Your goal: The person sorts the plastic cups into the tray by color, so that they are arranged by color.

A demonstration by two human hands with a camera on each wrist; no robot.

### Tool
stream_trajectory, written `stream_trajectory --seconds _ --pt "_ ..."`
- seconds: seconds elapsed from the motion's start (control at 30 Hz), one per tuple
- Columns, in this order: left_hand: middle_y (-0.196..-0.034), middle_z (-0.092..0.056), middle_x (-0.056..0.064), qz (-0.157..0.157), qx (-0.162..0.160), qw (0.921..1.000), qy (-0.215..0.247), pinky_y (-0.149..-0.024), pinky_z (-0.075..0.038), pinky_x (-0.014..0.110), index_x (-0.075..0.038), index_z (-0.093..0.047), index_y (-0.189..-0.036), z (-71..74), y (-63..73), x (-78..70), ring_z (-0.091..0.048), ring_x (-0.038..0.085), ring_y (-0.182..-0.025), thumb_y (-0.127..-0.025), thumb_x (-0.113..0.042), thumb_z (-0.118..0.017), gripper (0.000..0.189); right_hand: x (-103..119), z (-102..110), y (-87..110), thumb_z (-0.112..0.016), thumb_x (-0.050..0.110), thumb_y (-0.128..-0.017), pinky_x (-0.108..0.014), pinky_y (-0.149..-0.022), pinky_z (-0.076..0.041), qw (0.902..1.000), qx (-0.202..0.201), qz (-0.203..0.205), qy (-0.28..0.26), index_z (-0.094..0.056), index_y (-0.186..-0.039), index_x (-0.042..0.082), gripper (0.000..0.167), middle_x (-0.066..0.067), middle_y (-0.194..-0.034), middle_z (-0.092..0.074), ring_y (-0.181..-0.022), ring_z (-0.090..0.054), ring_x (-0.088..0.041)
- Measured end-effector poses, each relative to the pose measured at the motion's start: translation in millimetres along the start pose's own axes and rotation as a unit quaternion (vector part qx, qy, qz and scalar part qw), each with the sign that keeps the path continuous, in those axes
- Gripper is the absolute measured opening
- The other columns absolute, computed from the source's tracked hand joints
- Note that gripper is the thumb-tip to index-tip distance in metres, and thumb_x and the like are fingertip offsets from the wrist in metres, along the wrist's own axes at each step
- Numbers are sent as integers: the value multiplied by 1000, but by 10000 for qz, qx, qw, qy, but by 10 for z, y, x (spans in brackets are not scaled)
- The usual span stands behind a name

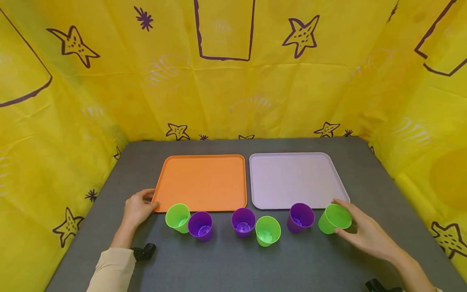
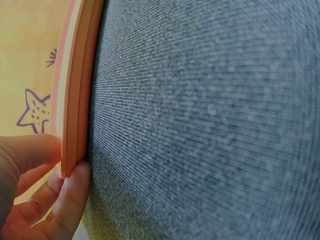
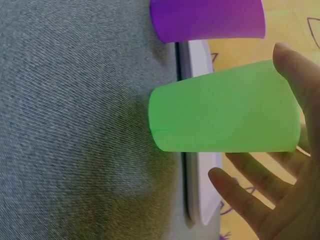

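Observation:
My left hand pinches the near left corner of the orange tray. In the left wrist view, thumb and fingers meet at the tray's edge. On the right, my right hand is spread around a green cup, thumb near its front and fingers behind. The right wrist view shows this green cup upright on the table, with fingers extended past it; firm contact cannot be told. A purple cup stands just left of it.
A pale lilac tray lies right of the orange one. In front stand a purple cup and green cup at centre, and a green cup beside a purple cup at left. Yellow cloth encloses the table.

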State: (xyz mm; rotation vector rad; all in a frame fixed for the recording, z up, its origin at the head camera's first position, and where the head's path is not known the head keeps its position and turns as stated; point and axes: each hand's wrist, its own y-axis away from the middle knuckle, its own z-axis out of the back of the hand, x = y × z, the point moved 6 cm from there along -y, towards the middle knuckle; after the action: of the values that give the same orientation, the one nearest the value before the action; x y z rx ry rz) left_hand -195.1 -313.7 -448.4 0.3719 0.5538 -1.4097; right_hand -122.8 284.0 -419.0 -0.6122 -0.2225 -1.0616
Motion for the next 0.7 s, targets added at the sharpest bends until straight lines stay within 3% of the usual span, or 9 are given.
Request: stream_trajectory --seconds 0.23,0.7 --pt "-103 -63 25 251 211 9991 283 -51 -52 23 5 -56 -120 -22 -1 4 -67 25 -74 -75 -3 -64 46 -5 -13 1 -83 9 -60 0 -81 -33 9998 -30 -137 119 -47 -132 10 80 -6 -114 -59 -95 -50 2" --pt "-104 -62 28 341 224 9976 551 -49 -53 23 6 -54 -121 -52 -14 55 -67 27 -76 -73 2 -58 48 -12 74 -96 -83 7 -61 -6 -65 -45 9999 -22 -105 -25 -48 -129 7 77 -6 -109 -58 -82 -51 -4"
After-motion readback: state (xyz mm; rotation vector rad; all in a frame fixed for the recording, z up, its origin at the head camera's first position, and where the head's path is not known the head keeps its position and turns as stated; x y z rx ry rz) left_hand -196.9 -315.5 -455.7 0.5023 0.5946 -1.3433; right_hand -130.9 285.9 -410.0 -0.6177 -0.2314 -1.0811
